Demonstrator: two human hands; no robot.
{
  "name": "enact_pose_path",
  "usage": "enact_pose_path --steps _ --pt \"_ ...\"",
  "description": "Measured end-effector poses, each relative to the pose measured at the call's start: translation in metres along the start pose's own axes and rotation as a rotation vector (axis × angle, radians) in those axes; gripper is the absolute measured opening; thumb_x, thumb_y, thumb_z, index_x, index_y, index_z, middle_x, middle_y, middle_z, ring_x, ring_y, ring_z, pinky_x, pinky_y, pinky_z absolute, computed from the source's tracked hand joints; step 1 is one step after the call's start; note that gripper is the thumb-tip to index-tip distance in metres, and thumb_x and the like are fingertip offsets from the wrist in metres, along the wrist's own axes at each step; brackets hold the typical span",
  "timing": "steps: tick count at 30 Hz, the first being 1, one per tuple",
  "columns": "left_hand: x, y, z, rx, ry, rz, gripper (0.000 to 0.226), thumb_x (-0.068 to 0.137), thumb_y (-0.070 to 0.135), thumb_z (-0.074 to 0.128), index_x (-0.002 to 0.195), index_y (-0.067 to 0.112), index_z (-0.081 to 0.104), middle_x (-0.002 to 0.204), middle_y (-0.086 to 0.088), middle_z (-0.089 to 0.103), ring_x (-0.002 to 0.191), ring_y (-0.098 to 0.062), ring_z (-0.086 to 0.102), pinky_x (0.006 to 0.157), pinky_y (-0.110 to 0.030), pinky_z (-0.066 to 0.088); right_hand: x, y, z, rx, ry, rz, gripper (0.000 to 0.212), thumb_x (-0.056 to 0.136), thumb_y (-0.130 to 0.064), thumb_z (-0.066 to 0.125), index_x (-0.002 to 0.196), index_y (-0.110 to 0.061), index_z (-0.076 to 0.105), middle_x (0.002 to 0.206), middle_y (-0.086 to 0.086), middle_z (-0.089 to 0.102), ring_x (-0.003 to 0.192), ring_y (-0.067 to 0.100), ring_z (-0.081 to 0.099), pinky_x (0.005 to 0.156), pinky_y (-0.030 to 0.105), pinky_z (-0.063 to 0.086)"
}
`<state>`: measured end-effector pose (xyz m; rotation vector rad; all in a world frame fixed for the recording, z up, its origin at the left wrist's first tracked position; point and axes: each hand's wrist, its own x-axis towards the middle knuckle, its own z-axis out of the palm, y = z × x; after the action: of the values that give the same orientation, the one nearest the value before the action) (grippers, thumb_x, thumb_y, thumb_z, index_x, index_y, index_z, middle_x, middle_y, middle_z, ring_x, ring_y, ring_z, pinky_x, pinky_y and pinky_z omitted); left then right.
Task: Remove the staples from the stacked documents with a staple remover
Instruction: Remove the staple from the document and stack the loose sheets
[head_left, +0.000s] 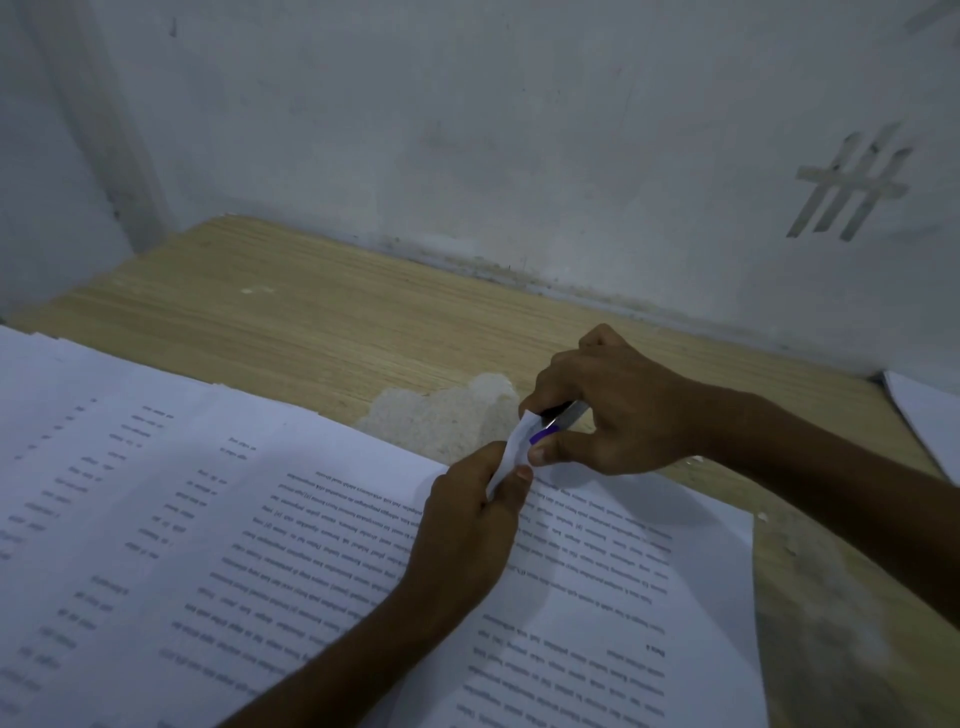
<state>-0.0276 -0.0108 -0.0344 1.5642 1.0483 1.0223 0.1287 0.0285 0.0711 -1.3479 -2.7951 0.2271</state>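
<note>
Hands first: our right hand (618, 405) grips the slim silver-and-purple metal staple remover (558, 418), thumb beneath and fingers curled over it. The tool's long axis runs from the palm leftward to the lifted corner (511, 447) of the white printed stacked documents (311, 519). Our left hand (467, 525) pinches that corner from just below, raising it off the pale wooden desk (291, 312). The tool's tip touches the corner from the right, and the staple itself is hidden. We judge the pull should run rightward, away from the corner.

Wooden table (311, 322) under stacked documents (208, 519); perhaps paper (930, 415) far right.
</note>
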Motion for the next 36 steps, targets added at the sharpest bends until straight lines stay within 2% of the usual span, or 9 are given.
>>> enact_pose_path --steps 11,16,19,22,27,30,32,34,36 --pt "-0.0011 0.0022 0.0005 -0.032 0.003 -0.022 0.014 0.095 0.023 0.05 0.1 0.027 0.062 0.089 0.0 0.07 0.081 -0.005 0.063 0.074 -0.018 0.052 0.0004 0.0012 -0.0009 0.001 -0.04 0.019 0.032 0.079 -0.061 0.047 0.098 -0.043 0.066 0.084 -0.025 0.06 0.081 0.0 0.051 0.085 0.011 0.014" --pt "0.0004 0.0017 0.0002 -0.027 0.006 -0.034 0.017 0.095 0.024 0.05 0.103 0.02 0.065 0.088 -0.002 0.069 0.081 -0.009 0.064 0.073 -0.02 0.051 -0.001 0.0005 -0.0055 0.021 -0.076 0.038 0.011 0.082 -0.056 0.056 0.089 -0.054 0.049 0.079 -0.031 0.054 0.081 -0.006 0.048 0.087 0.012 0.014" --pt "0.0002 0.0019 0.0 -0.021 0.005 -0.035 0.019 0.095 0.025 0.049 0.104 0.02 0.065 0.088 0.0 0.069 0.08 -0.006 0.063 0.071 -0.016 0.051 -0.0029 0.0004 -0.0083 0.03 -0.106 0.049 0.015 0.082 -0.055 0.058 0.095 -0.05 0.052 0.079 -0.034 0.05 0.08 -0.009 0.046 0.087 0.015 0.015" --pt "0.0004 0.0026 0.0 -0.032 -0.002 -0.05 0.02 0.096 0.026 0.048 0.104 0.019 0.065 0.088 0.0 0.069 0.082 -0.009 0.064 0.072 -0.018 0.051 -0.0024 0.0029 -0.0075 0.037 -0.106 0.04 0.029 0.083 -0.056 0.055 0.108 -0.042 0.062 0.086 -0.034 0.054 0.084 -0.012 0.046 0.085 0.006 0.01" --pt "0.0004 0.0056 0.0005 -0.028 0.034 -0.066 0.027 0.098 0.03 0.04 0.085 0.021 0.062 0.065 0.009 0.059 0.062 0.004 0.055 0.057 -0.009 0.04 -0.0027 0.0043 -0.006 0.061 -0.06 0.049 0.032 0.084 -0.049 0.064 0.108 -0.028 0.06 0.096 -0.018 0.062 0.082 -0.007 0.047 0.083 0.002 0.009" --pt "0.0003 0.0059 0.0012 -0.025 0.039 -0.066 0.028 0.098 0.03 0.04 0.081 0.023 0.06 0.061 0.011 0.055 0.057 0.006 0.052 0.054 -0.007 0.038 -0.0028 0.0044 -0.0065 0.131 -0.061 0.077 0.033 0.081 -0.047 0.069 0.103 -0.024 0.062 0.092 -0.019 0.062 0.083 -0.008 0.052 0.088 0.006 0.017" --pt "0.0008 0.0051 0.0012 -0.012 0.037 -0.067 0.028 0.098 0.031 0.039 0.081 0.023 0.06 0.062 0.01 0.055 0.058 0.006 0.052 0.054 -0.008 0.038 -0.0014 0.0056 -0.0065 0.191 -0.078 0.092 0.035 0.08 -0.046 0.07 0.102 -0.021 0.065 0.094 -0.014 0.066 0.088 -0.002 0.059 0.092 0.017 0.035" --pt "0.0007 0.0049 0.0011 0.009 0.036 -0.055 0.03 0.098 0.03 0.039 0.081 0.019 0.06 0.063 0.009 0.055 0.057 0.005 0.052 0.054 -0.009 0.038 -0.0006 0.006 -0.0072 0.257 -0.088 0.119 0.035 0.08 -0.043 0.072 0.103 -0.017 0.067 0.096 -0.008 0.069 0.088 0.003 0.064 0.087 0.027 0.051" --pt "0.0002 0.0047 0.001 0.025 0.038 -0.02 0.032 0.099 0.029 0.039 0.082 0.014 0.061 0.063 0.006 0.055 0.056 0.003 0.051 0.053 -0.01 0.038 -0.0002 0.0056 -0.0082 0.314 -0.086 0.146 0.031 0.082 -0.037 0.072 0.102 -0.014 0.069 0.096 -0.006 0.07 0.087 0.006 0.065 0.083 0.033 0.055"
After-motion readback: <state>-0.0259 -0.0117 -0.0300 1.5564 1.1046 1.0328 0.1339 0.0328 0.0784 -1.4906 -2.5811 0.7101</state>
